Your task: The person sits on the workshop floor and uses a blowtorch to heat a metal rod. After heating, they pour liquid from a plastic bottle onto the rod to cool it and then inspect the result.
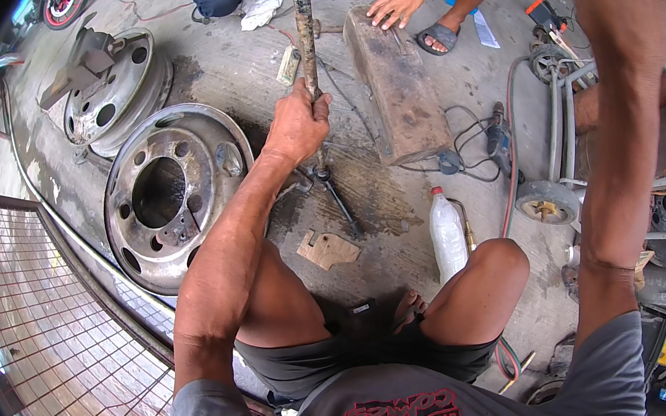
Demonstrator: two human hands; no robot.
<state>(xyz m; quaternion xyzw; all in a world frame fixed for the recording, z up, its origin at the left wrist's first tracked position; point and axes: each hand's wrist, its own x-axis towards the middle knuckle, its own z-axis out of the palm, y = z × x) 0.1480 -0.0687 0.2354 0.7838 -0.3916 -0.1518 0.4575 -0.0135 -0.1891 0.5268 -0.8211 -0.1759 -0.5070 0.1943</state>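
My left hand (295, 130) is closed around a worn, rust-brown metal bar (307, 39) that points up and away from me, its upper end battered. Below that fist the bar reaches down to a dark metal tool with a rod-like arm (341, 205) near the floor; whether they are joined I cannot tell. High at the far right, my right hand (628, 5) is raised with its fingers curled. A dark bit of something shows at its top, mostly cut off by the picture's edge. A notched piece of tan board (328, 249) lies on the concrete before my knees.
A steel wheel rim (119, 165) leans at left, another rim (104, 99) behind it. Ahead sits a heavy rusty block (400, 107), with a co-worker's hand (399, 6) on it. A white bottle (446, 231), a corded power tool (499, 142) and a wheeled cart (562, 127) stand rightward.
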